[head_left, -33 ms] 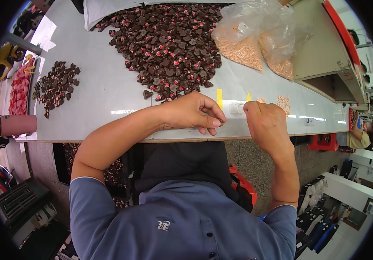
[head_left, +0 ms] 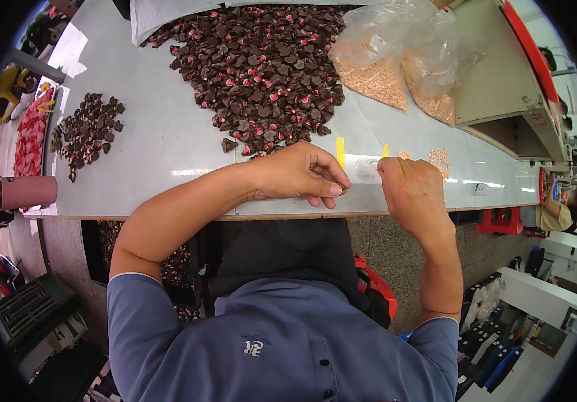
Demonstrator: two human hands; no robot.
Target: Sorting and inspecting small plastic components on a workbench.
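Observation:
My left hand is just above the table's near edge, its thumb and fingers pressed together; what they hold, if anything, is hidden. To the right, my right hand is closed, thumb against the curled fingers, and whatever is in them is too small to make out. Between the hands, close to the right fingertips, a small clear round dish-like piece rests on a white patch. Two yellow tape strips mark this spot. Beyond my left hand spreads a large heap of dark brown pieces, some with red and white faces.
Small tan bits lie right of my right hand. Clear bags of tan bits stand behind, beside a grey-green box. A smaller dark pile and a pink tumbler are at left. Another person is far right.

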